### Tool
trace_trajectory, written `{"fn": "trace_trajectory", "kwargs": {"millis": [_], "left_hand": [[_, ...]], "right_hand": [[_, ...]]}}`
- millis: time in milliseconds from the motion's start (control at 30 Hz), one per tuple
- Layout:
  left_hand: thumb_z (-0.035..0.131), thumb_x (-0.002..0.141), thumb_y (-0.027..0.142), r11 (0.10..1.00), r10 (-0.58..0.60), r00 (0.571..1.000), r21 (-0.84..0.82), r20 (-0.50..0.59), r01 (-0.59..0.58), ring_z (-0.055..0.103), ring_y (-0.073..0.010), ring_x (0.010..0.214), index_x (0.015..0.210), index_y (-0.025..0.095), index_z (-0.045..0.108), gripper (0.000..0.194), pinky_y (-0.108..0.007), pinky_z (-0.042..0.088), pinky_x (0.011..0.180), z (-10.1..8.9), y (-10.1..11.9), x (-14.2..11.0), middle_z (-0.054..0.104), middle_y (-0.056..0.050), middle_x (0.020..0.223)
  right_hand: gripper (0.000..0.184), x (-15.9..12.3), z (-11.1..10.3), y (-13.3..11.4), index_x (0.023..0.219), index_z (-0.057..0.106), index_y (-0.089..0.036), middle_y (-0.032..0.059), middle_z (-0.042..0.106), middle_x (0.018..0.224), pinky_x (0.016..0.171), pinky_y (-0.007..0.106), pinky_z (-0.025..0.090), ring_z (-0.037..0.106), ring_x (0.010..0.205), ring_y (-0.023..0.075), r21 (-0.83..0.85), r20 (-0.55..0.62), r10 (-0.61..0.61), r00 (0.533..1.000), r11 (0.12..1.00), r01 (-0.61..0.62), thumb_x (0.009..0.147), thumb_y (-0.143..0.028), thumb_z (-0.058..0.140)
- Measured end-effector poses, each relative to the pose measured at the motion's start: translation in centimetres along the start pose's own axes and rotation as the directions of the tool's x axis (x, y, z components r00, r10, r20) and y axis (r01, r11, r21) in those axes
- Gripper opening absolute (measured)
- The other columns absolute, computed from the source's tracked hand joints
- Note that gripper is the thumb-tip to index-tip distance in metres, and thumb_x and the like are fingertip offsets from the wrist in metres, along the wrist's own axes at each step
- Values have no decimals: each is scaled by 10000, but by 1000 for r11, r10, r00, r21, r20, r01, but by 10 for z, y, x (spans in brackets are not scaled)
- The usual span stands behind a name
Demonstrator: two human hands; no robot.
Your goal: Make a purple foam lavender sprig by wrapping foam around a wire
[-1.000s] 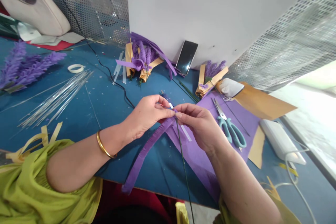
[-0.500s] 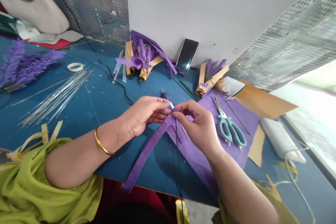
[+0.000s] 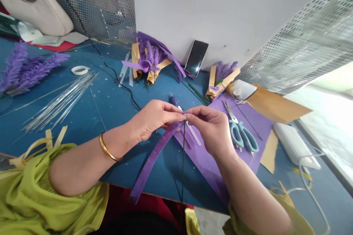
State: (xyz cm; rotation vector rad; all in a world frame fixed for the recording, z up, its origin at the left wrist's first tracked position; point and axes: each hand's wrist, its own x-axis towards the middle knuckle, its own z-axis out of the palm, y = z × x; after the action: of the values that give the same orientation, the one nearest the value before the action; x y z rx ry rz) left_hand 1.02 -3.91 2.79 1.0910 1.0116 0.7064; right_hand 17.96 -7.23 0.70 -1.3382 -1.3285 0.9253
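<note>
My left hand pinches the upper end of a purple fringed paper strip, whose tail slants down past the table's front edge. Right beside it, thumb and fingers of my right hand close on the top of a thin dark green stem where the strip meets it. The fingertips touch and hide most of the join. The stem hangs down toward my lap. Behind my fingers lies a dark blue glue gun with a whitish stick at its rear. A purple paper sheet lies under my right hand.
Blue-handled scissors lie on the purple sheet at right. Wrapped lavender bunches and a phone stand against the back board. At left are silver wires, a tape roll and loose lavender. A white power bank sits far right.
My left thumb has come down onto the strip's end, and both hands' fingertips now meet. The stem's lower part has swung left to hang nearly straight.
</note>
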Motion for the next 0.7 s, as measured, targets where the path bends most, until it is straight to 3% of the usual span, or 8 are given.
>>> {"fn": "trace_trajectory", "kwargs": {"millis": [167,267,367,467,600,700], "left_hand": [[849,635,262,1000,1,1000,27,-1,-1,571,-104,540,697,145,736,174,-247,431,561,-1,-1,2,615,10,567],[838,656,249,1000,-13,1000,-4,23,13,568,-94,528,681,147,728,152,-240,434,557,-2,-3,4,635,6,580],[808,694,228,1000,-8,1000,-29,27,9,583,-95,545,700,144,737,111,-234,438,562,-2,-5,6,660,-7,601],[808,686,200,995,69,996,-66,-52,-72,603,-95,590,750,139,753,104,-228,455,596,-1,-6,8,693,-17,648],[806,678,192,973,206,963,-67,-173,-221,614,-102,640,774,136,763,119,-246,488,658,-1,-6,9,729,-29,724],[799,680,186,962,252,945,-56,-209,-269,617,-111,658,758,137,760,100,-256,497,673,0,-7,9,729,-29,726]], "right_hand": [[90,-3,3,0,773,759,-204,-1,659,725,666,292,415,538,688,136,-33,-16,-92,996,995,91,780,-293,752],[85,-3,3,1,799,771,-207,-14,630,682,661,282,416,535,670,124,25,16,-78,997,997,77,816,-251,701],[101,-1,3,1,841,774,-201,-11,652,696,676,272,444,555,664,114,140,8,-10,1000,990,9,827,-245,684],[130,0,3,1,865,752,-186,1,684,748,686,265,477,599,668,108,265,8,99,995,959,-98,809,-299,721],[232,-3,5,-2,835,696,-161,19,699,766,674,261,509,656,665,122,327,221,238,946,895,-302,785,-378,761],[227,-5,6,-3,825,676,-151,10,682,715,580,225,479,618,577,97,358,293,250,923,866,-348,760,-340,784]]}}
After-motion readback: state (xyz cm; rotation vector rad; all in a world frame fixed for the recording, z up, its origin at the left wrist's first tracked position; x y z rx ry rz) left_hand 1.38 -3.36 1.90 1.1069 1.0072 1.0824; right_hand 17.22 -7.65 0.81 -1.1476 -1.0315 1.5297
